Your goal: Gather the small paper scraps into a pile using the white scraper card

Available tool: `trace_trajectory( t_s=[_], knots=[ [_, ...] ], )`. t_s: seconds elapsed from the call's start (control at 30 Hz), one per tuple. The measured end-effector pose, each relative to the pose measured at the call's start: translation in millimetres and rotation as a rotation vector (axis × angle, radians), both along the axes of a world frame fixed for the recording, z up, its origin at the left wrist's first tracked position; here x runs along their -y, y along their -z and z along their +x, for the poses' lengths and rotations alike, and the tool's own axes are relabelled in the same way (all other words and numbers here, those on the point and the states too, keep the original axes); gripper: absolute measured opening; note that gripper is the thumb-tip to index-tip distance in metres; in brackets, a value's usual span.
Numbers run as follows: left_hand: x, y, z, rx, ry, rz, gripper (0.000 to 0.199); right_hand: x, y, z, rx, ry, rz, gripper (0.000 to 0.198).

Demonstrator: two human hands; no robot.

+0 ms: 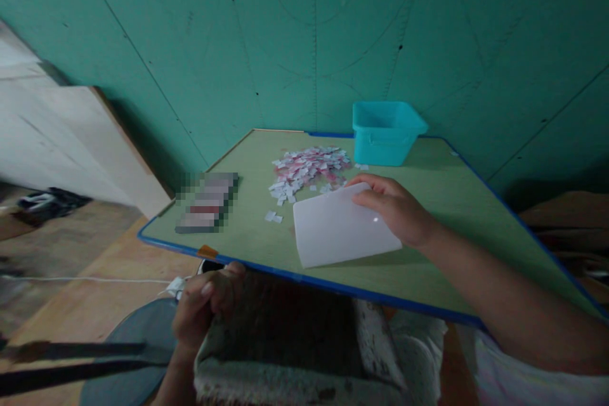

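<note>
My right hand (397,209) grips a white glossy sheet (337,228) by its upper right edge, thumb on top. The sheet is tilted and slightly curved over the front of the table. Just behind it lies a heap of small white and pink paper pieces (309,165), with a few loose pieces (273,217) to the left. My left hand (209,298) is at the table's front edge, below the orange tape, with its fingers curled closed. Whether anything is inside those fingers cannot be seen.
A turquoise plastic bin (383,143) stands at the back of the green table (457,216), which has blue edging. A pixelated flat object (207,203) lies at the left. Behind is a green wall (304,32). A grey round stool (133,342) is at lower left.
</note>
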State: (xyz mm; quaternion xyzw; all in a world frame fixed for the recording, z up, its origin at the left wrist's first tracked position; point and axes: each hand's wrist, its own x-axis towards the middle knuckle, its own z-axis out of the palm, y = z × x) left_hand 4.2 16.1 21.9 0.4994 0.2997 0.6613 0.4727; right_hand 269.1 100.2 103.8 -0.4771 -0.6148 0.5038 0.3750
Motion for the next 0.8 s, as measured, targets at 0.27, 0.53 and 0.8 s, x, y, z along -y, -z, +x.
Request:
trace_trajectory(
  t_s=[0.27,0.53,0.8],
  knots=[
    [0,3.6,-1,-0.001,-0.013,0.005,0.029,4,3,-5,-0.016,-0.108,-0.004,0.020],
    [0,-4.8,1,-0.042,-0.022,-0.021,0.032,6,7,-4,-0.095,-0.149,-0.019,0.025],
    [0,3.8,-2,0.014,-0.002,-0.015,0.028,6,12,-10,-0.025,-0.221,0.033,0.021]
  ],
)
